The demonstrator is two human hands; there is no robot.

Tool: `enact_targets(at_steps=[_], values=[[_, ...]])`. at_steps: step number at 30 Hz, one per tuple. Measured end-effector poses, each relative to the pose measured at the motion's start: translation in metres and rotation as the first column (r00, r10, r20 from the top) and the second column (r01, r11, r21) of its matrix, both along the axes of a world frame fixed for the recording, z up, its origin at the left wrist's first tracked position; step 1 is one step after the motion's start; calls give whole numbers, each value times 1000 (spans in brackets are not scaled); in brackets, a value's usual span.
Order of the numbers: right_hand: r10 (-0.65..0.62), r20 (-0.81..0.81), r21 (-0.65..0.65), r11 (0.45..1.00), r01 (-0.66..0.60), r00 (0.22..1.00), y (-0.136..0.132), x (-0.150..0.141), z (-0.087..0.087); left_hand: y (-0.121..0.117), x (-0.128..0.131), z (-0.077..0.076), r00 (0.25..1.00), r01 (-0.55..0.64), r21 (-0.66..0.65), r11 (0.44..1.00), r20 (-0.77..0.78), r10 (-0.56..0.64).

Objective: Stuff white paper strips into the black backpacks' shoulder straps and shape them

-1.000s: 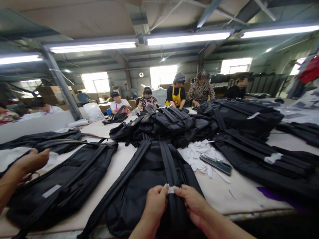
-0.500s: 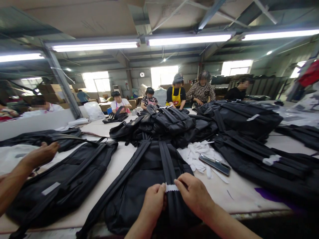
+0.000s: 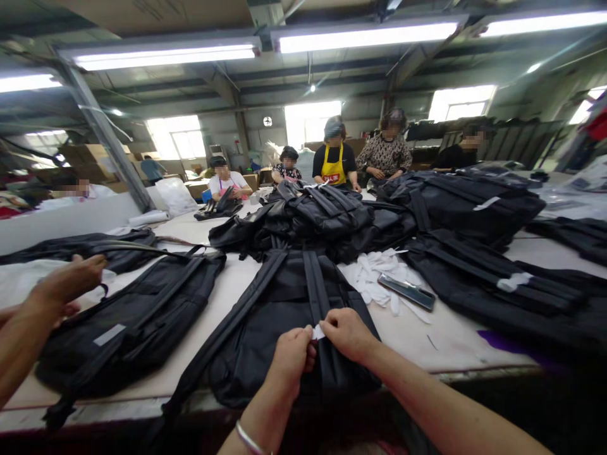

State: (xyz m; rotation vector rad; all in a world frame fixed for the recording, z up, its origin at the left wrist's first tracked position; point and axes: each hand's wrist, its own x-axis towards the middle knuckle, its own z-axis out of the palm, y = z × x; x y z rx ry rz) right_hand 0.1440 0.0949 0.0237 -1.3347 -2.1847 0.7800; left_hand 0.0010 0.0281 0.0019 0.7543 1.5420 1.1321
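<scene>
A black backpack (image 3: 256,322) lies on the table in front of me, its two straps running toward the pile behind it. Over its right strap (image 3: 315,284) my left hand (image 3: 294,354) and my right hand (image 3: 348,332) meet, almost touching. Both pinch a short white strip (image 3: 317,333) between thumb and fingers. The strip sits at the strap, but whether it passes underneath is hidden by my hands. To the right of the backpack is a heap of loose white strips (image 3: 365,278), with a dark phone (image 3: 406,292) on its edge.
More black backpacks are piled (image 3: 327,218) at the back. Another backpack (image 3: 142,322) lies left, beside a co-worker's hand (image 3: 76,278). A backpack with a white band (image 3: 515,281) lies right. Several people sit or stand across the white table (image 3: 455,341).
My hands have drawn closer together and the strip, stretched flat across the strap before, now shows as a small bunched piece between them. The view has tilted downward.
</scene>
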Motion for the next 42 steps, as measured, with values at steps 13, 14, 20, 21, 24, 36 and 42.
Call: enact_targets(at_steps=[13, 14, 20, 21, 24, 36, 42], values=[[-41, -32, -108, 993, 37, 999, -50, 39, -6, -42, 4, 25, 943, 299, -21, 954, -150, -298], [-45, 0, -120, 992, 45, 999, -52, 35, -6, -41, 5, 24, 948, 290, -30, 957, -126, -291], [10, 5, -229, 973, -8, 1000, -42, 30, 0, -40, 7, 31, 947, 234, 21, 972, 221, -233], [18, -18, -270, 963, -22, 1000, -40, 30, 1, -40, 8, 33, 937, 222, 45, 974, 265, -226], [-8, -74, -436, 900, -26, 997, -40, 30, 5, -41, 12, 37, 930, 174, 75, 982, 314, -189], [-304, -463, -624, 779, -62, 832, -48, 21, 2, -41, 19, 29, 991, 104, 91, 990, 71, -111], [-268, -518, -492, 870, -27, 812, -44, 19, -5, -40, 21, 34, 970, 126, -48, 991, 215, -113]])
